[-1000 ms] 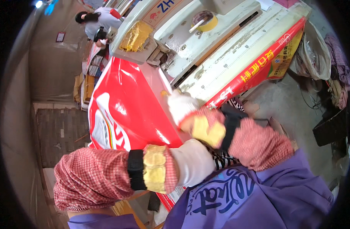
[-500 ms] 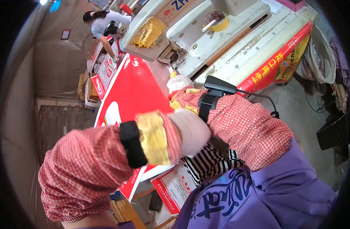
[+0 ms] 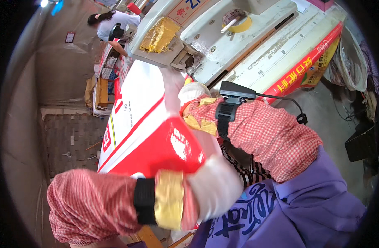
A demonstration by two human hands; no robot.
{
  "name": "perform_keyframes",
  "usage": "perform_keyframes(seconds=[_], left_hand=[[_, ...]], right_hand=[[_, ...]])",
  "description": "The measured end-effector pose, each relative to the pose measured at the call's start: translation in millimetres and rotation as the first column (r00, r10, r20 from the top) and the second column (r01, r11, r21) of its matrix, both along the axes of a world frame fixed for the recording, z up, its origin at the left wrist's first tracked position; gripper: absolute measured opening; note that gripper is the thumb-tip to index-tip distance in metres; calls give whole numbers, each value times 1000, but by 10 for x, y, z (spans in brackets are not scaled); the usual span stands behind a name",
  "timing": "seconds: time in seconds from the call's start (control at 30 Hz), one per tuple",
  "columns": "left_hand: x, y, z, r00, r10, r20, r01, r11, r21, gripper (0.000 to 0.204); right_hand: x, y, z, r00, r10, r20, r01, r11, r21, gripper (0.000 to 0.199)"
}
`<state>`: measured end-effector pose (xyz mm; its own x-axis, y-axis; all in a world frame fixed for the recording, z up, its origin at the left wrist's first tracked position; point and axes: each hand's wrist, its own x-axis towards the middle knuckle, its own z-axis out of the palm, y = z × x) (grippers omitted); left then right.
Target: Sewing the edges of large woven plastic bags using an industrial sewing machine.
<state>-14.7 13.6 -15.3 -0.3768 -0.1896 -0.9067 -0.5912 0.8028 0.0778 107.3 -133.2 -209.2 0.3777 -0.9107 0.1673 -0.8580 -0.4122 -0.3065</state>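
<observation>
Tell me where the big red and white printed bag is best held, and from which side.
Probably at its two ends: the red and white printed bag lies long and wide toward the machine, so the left hand takes the near corner and the right hand the far edge.

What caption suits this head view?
Gloved left hand and right hand grip a red-and-white printed sheet beside a white machine.

1 head-worn fisheye view looks steeply down, very close, over the long white machine bench (image 3: 255, 62).
</observation>
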Motion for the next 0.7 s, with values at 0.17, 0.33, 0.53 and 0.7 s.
perform_keyframes(seconds=[0.17,0.33,0.53,0.7], left_hand=[[171,-986,344,986,29,-162,-59,981,-185,24],[454,-970,920,969,97,227,-27,955,-296,21],[-153,-182,259,949,242,-202,-234,970,64,15],[75,-418,129,971,71,-228,-142,938,-316,13]], right_hand=[[-544,-176,332,996,60,-65,-49,986,158,20],[-537,-14,654,953,283,-106,-222,894,390,21],[733,-1145,-433,-625,719,304,-740,-422,-524,45],[1125,-900,-795,-282,829,483,-936,-127,-328,43]])
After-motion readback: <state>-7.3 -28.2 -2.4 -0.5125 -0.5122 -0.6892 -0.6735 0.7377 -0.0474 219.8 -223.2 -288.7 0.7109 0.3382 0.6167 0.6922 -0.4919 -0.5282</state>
